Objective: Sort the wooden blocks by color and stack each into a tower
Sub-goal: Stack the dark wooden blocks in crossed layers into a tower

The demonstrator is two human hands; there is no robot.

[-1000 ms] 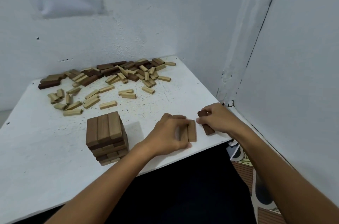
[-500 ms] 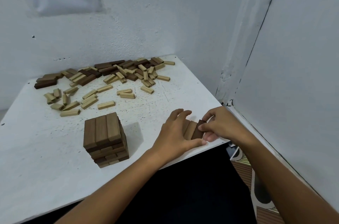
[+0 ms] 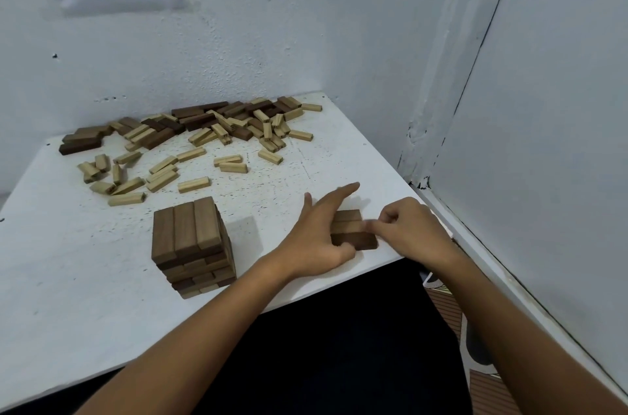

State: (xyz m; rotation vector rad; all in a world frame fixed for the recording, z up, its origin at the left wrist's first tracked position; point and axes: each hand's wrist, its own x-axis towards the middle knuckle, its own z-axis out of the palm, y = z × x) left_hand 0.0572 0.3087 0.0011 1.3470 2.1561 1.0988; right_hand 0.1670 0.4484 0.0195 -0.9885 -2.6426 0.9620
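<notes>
Far left on the white table (image 3: 68, 261), a few dark brown blocks (image 3: 81, 142) lie against the wall. To their right, loose pale blocks (image 3: 193, 184) are scattered across the far half of the table, and a mixed heap of pale and dark blocks (image 3: 238, 122) runs along the far edge.

Near centre-left stands the brown tower (image 3: 192, 249): several layers, three blocks per layer, top layer running near to far.

Right of the tower, close to the near right table edge, three brown blocks (image 3: 351, 229) lie flat side by side, touching, long sides running left to right.

My left hand (image 3: 317, 237) is against the left ends of this row. The index finger is extended straight over the far side, and the thumb is curled against the nearest block, so the hand grips the row.

My right hand (image 3: 411, 231) is at the right ends of the same row. Its fingers are curled, and the fingertips (image 3: 373, 227) pinch the end of the middle block.
</notes>
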